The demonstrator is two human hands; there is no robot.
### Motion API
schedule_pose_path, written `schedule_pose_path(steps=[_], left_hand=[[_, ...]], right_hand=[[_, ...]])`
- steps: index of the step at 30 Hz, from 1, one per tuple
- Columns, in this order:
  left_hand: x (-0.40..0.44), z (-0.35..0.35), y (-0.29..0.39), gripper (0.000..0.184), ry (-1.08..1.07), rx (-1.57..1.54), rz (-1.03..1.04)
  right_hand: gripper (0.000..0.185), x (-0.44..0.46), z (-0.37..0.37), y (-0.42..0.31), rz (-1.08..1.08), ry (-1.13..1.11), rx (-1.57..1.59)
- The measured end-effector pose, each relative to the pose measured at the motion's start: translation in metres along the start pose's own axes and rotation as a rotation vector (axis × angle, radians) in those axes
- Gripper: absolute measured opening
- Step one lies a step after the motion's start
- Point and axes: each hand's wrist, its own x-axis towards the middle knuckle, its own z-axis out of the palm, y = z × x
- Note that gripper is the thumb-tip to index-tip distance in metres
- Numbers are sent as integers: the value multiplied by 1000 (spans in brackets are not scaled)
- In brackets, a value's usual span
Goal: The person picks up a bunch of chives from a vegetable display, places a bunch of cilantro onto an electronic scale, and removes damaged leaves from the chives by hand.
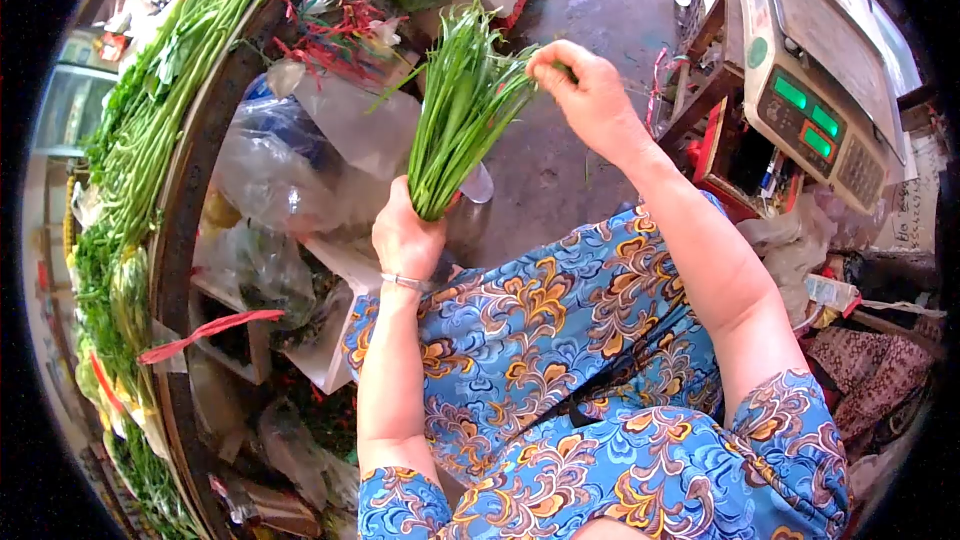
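My left hand point(408, 238) is wrapped round the lower end of a bunch of long, narrow leafy greens point(450, 120), holding it upright with the tips fanning upward. At the bunch's right side, my right hand point(588, 95) has its thumb and fingers pinched together at the leaf tips that bend toward it. The exact bit between those fingertips is small and partly hidden. A bracelet circles my left wrist.
Long green vegetables point(150, 150) line a raised shelf on the left, with a red strip point(210, 335) over its edge. Clear plastic bags point(275, 165) and red ties point(340, 40) lie beside it. A digital scale point(815, 90) with lit green displays stands right, above an open drawer point(745, 165).
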Motion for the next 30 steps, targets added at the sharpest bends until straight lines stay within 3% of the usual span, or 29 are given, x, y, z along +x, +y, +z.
schedule_pose_path(steps=[6,8,11,12,15,18,19,26,30], left_hand=[[0,1,-1,40,-13,112,29],[1,4,-5,41,-12,142,49],[1,5,-5,43,-13,194,87],[1,5,-4,43,-15,214,104],[1,7,-3,44,-7,258,153],[0,10,-7,46,2,336,212],[0,11,-7,46,1,335,213],[-3,15,-2,42,11,394,275],[-2,16,-4,41,-20,274,238]], right_hand=[[6,8,-9,-6,-233,265,-8],[8,5,-10,-15,11,116,292],[11,1,-8,-19,134,-20,141],[11,1,-5,-19,136,-18,140],[14,4,1,-11,-161,37,67],[17,3,1,-13,-146,12,14],[22,1,-2,-15,-20,-75,-50],[24,-2,3,-5,-41,-179,-207],[21,-3,6,-10,6,-136,-56]])
